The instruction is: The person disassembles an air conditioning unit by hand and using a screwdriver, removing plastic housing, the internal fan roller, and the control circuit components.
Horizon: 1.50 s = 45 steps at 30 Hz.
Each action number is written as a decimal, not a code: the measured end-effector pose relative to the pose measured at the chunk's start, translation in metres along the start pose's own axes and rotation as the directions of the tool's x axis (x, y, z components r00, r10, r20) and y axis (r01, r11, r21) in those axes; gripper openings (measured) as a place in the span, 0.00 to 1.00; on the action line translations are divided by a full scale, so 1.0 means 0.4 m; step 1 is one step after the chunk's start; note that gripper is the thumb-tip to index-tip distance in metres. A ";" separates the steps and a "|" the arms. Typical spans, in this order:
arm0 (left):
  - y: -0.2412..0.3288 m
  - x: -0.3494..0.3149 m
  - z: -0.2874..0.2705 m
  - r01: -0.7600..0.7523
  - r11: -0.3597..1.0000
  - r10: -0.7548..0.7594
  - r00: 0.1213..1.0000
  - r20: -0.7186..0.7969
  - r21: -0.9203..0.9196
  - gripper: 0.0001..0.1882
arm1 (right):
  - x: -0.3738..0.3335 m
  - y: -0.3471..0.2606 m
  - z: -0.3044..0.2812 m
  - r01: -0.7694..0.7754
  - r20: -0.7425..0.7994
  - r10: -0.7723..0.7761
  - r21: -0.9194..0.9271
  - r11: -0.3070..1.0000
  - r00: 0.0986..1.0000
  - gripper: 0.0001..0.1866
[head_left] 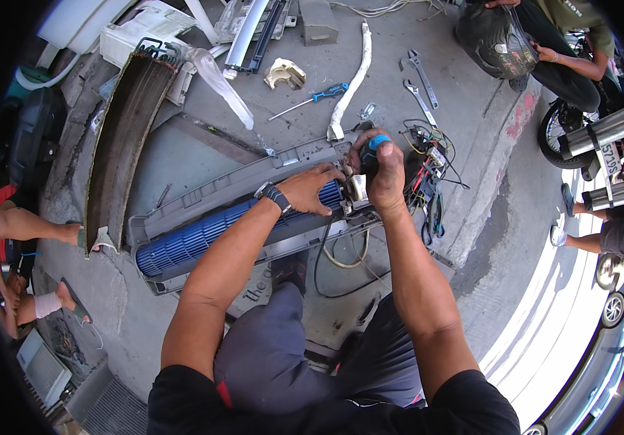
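A long grey plastic air-conditioner chassis [181,206] lies on the ground before me, with a blue cylindrical blower wheel [199,239] along it. My left hand [305,190], below a dark wristwatch [274,194], grips the wheel's right end, thumb and fingers on either side. In my right hand [384,177] is a black and blue screwdriver handle [377,142], held upright over the chassis's right end. Its tip is hidden. Beside that hand sits a pale motor-end part [358,188]. Loose wires and a circuit board [435,156] spill out to the right.
Beyond the chassis lie a blue-handled screwdriver [330,92], adjustable wrenches [422,80] and a white wrapped pipe [352,80]. A curved finned coil [120,138] stands at left. Pliers [434,217] lie right. Another person holds a dark helmet [497,43]; a motorcycle [566,134] stands nearby.
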<state>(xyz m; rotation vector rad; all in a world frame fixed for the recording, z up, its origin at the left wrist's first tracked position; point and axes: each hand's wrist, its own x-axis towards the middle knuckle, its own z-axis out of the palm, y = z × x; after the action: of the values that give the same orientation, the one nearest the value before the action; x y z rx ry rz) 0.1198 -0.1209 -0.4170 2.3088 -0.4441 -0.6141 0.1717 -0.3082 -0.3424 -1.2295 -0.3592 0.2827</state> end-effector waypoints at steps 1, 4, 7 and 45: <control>-0.003 0.002 -0.001 -0.013 1.000 0.013 1.000 -0.002 -0.006 0.44 | 0.002 0.002 -0.001 -0.003 0.001 0.003 0.001 1.000 1.000 0.41; -0.018 -0.001 -0.001 -0.044 0.999 0.044 0.999 -0.014 -0.019 0.43 | 0.010 0.002 0.008 0.002 -0.002 -0.002 -0.022 1.000 1.000 0.41; -0.030 -0.010 0.000 -0.072 0.997 0.071 0.996 -0.047 -0.023 0.43 | 0.023 0.013 0.018 0.094 -0.003 -0.095 -0.158 0.983 0.995 0.40; -0.013 0.009 0.010 0.052 0.999 -0.052 0.999 0.004 -0.013 0.50 | 0.081 -0.032 0.038 -0.074 0.170 0.062 0.068 0.995 0.983 0.24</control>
<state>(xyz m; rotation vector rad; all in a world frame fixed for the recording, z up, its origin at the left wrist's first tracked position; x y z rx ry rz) 0.1216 -0.1211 -0.4242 2.3128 -0.3819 -0.6452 0.1952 -0.2861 -0.3219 -1.1489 -0.4486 0.4568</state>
